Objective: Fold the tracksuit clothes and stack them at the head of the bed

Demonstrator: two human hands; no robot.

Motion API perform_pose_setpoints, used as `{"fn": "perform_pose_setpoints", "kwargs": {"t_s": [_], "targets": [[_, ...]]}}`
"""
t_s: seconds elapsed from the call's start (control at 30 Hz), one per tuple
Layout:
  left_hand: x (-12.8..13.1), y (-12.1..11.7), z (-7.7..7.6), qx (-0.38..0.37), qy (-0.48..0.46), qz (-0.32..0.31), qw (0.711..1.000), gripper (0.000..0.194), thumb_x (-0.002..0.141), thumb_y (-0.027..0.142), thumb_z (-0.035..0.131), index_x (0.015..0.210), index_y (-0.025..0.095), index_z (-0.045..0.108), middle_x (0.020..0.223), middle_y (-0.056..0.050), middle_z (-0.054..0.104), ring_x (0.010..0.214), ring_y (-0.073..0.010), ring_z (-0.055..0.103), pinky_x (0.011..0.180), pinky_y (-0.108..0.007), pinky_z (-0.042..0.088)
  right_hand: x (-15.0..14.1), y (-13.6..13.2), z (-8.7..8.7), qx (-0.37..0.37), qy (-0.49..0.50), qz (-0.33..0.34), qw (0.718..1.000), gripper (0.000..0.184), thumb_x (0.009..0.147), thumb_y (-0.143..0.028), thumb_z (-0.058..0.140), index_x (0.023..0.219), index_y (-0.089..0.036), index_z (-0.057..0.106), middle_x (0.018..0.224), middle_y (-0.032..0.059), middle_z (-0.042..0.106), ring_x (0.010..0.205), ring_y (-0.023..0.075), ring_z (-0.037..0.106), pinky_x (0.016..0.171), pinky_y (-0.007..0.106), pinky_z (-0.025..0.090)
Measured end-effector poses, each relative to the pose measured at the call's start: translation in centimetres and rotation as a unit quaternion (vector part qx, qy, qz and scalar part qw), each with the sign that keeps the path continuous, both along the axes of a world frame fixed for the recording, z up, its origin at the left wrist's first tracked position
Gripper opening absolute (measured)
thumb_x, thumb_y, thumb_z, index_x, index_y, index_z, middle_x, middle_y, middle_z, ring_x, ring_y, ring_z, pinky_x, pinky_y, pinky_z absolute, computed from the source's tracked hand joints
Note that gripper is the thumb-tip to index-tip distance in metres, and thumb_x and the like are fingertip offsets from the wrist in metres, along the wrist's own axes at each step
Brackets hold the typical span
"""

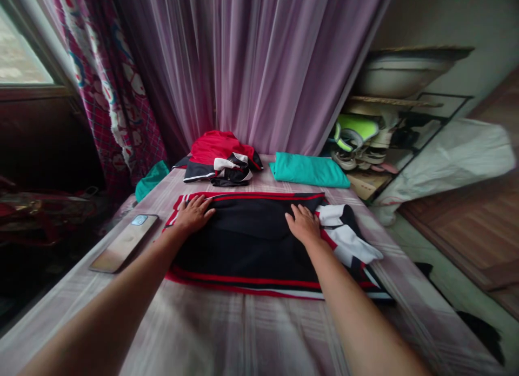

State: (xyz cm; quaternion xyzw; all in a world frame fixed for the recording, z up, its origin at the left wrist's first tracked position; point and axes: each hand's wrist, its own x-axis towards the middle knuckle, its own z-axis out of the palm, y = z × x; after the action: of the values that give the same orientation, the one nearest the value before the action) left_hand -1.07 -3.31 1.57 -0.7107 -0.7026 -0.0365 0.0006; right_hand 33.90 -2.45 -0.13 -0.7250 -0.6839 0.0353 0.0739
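Note:
A dark navy garment (247,241) with red and white trim lies flat, partly folded, across the bed in front of me. My left hand (193,213) rests on its far left part, fingers spread over the cloth. On the far right part of the same cloth lies my right hand (303,222), its fingers stretched out flat. White and dark sections of the garment (352,246) stick out loosely to the right of that hand. Neither hand grips anything.
Behind lie a crumpled red and navy garment (221,149) and a folded teal cloth (310,169). A phone (125,243) sits left of my left forearm. Purple curtains (259,68) hang behind the bed (227,338). To the right stands a shoe rack (440,122) with a basin (405,76).

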Motion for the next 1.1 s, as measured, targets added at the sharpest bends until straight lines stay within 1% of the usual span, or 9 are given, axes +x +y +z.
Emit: {"fn": "perform_pose_setpoints", "kwargs": {"t_s": [0.1,0.2,0.37,0.5,0.6,0.8,0.93,1.03,1.1], "targets": [[0.0,-1.7,0.7,0.012,-0.01,0.002,1.0,0.055,0.099,0.048,0.033,0.149,0.026,0.042,0.16,-0.009,0.036,0.15,-0.0292,0.025,0.119,-0.061,0.019,-0.9,-1.6,1.4,0.009,-0.005,-0.008,1.0,0.058,0.101,-0.046,0.032,0.152,-0.019,0.039,0.16,0.0146,0.033,0.148,0.0311,0.026,0.116,0.055,0.023],[-0.3,-4.2,0.9,0.027,-0.011,-0.001,1.0,0.053,0.099,0.047,0.033,0.148,0.027,0.044,0.159,-0.01,0.038,0.148,-0.0292,0.029,0.117,-0.062,0.021,-2.5,-3.7,2.5,0.022,0.007,0.027,0.999,0.058,0.1,-0.046,0.032,0.152,-0.021,0.039,0.16,0.0139,0.033,0.147,0.0307,0.026,0.115,0.056,0.023],[-1.0,-6.8,-0.3,0.028,-0.016,0.045,0.998,0.048,0.099,0.045,0.035,0.14,0.029,0.053,0.154,-0.01,0.046,0.142,-0.0302,0.041,0.112,-0.057,0.034,-3.9,-7.0,1.2,-0.004,0.021,0.109,0.994,0.055,0.1,-0.046,0.034,0.151,-0.025,0.041,0.159,0.01,0.036,0.147,0.0269,0.027,0.116,0.055,0.021],[-1.1,-6.7,-1.1,0.032,-0.022,0.047,0.998,0.052,0.098,0.046,0.037,0.141,0.023,0.053,0.155,-0.014,0.043,0.141,-0.0314,0.042,0.111,-0.054,0.037,-3.6,-8.0,-0.4,0.001,0.015,0.104,0.994,0.053,0.1,-0.043,0.035,0.149,-0.025,0.044,0.161,0.0087,0.033,0.149,0.0243,0.025,0.117,0.053,0.02],[-1.3,-6.6,-1.6,0.051,-0.027,0.049,0.997,0.051,0.097,0.045,0.038,0.141,0.024,0.053,0.155,-0.013,0.044,0.142,-0.0322,0.041,0.11,-0.055,0.038,-3.5,-8.1,-0.7,0.008,0.015,0.101,0.995,0.052,0.1,-0.042,0.034,0.149,-0.025,0.044,0.161,0.0084,0.033,0.149,0.0237,0.025,0.117,0.053,0.02],[-1.7,-7.0,-2.0,0.065,-0.02,0.014,0.998,0.046,0.098,0.038,0.036,0.139,0.027,0.055,0.152,-0.01,0.048,0.141,-0.0299,0.042,0.108,-0.052,0.041,-3.5,-8.1,0.1,-0.017,0.01,0.099,0.995,0.053,0.1,-0.042,0.035,0.15,-0.026,0.043,0.162,0.0081,0.032,0.149,0.024,0.024,0.117,0.054,0.021],[-1.3,-7.0,-1.7,0.061,-0.002,0.033,0.998,0.048,0.098,0.043,0.035,0.139,0.025,0.054,0.152,-0.012,0.048,0.134,-0.0316,0.05,0.104,-0.052,0.044,-4.8,-7.8,1.6,-0.007,0.012,0.101,0.995,0.052,0.1,-0.044,0.036,0.146,-0.022,0.049,0.158,0.0125,0.038,0.146,0.0289,0.03,0.114,0.06,0.022],[-0.9,-6.8,-1.3,0.067,0.001,0.046,0.997,0.051,0.097,0.047,0.037,0.139,0.022,0.054,0.15,-0.015,0.049,0.129,-0.0337,0.054,0.103,-0.053,0.044,-6.2,-7.2,2.2,0.048,0.023,0.162,0.985,0.051,0.101,-0.045,0.036,0.146,-0.024,0.049,0.158,0.0118,0.039,0.147,0.0277,0.03,0.116,0.058,0.019],[-0.7,-6.7,-1.0,0.066,0.004,0.043,0.997,0.051,0.096,0.048,0.038,0.137,0.022,0.055,0.147,-0.015,0.052,0.127,-0.0346,0.055,0.101,-0.053,0.046,-6.5,-6.7,1.9,0.038,0.027,0.222,0.974,0.051,0.1,-0.047,0.038,0.146,-0.027,0.049,0.158,0.0104,0.039,0.147,0.0264,0.029,0.118,0.057,0.018]]}}
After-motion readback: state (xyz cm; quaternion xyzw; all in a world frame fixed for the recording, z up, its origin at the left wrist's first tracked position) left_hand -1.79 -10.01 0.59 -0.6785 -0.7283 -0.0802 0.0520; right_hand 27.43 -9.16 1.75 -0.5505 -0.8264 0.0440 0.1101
